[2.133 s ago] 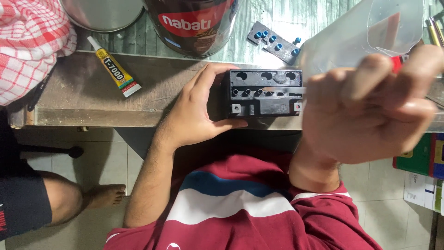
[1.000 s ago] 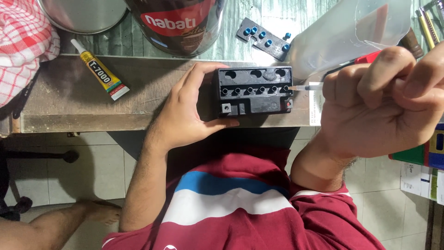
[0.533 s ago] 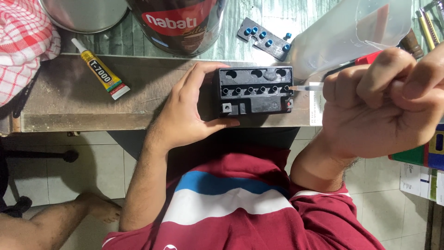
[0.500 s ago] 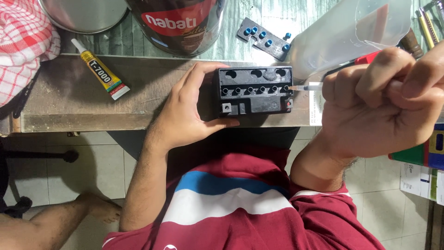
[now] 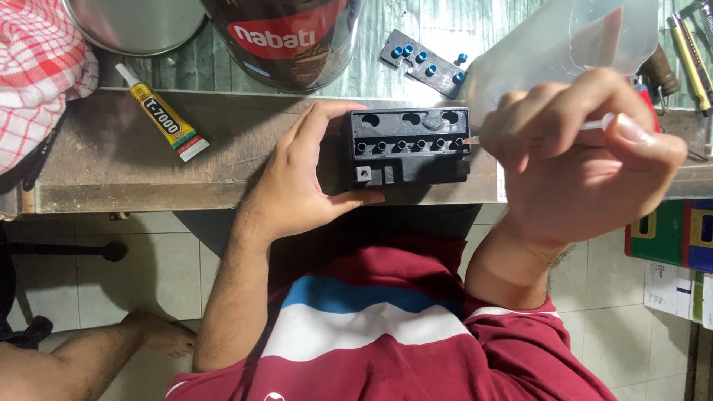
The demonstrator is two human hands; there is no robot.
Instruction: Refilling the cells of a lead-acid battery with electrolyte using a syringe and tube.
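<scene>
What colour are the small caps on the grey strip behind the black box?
Blue caps, seen in the head view.

Worn wooden bench [image 5: 111, 160]: black plastic battery case [image 5: 407, 148] between fingers; yellow glue tube [image 5: 160, 113] left of them.

The bare stretch of tabletop [image 5: 245, 148] between the glue tube [image 5: 162, 113] and the left hand [image 5: 301, 182] gives open room, and the front edge by the cloth [image 5: 41, 70] is free as well. Behind the battery [image 5: 407, 147], a big tin [image 5: 286, 37], a cap strip [image 5: 425, 62] and a clear jug [image 5: 564, 52] crowd the way. The right hand [image 5: 572, 160] closes the battery's right side.
</scene>
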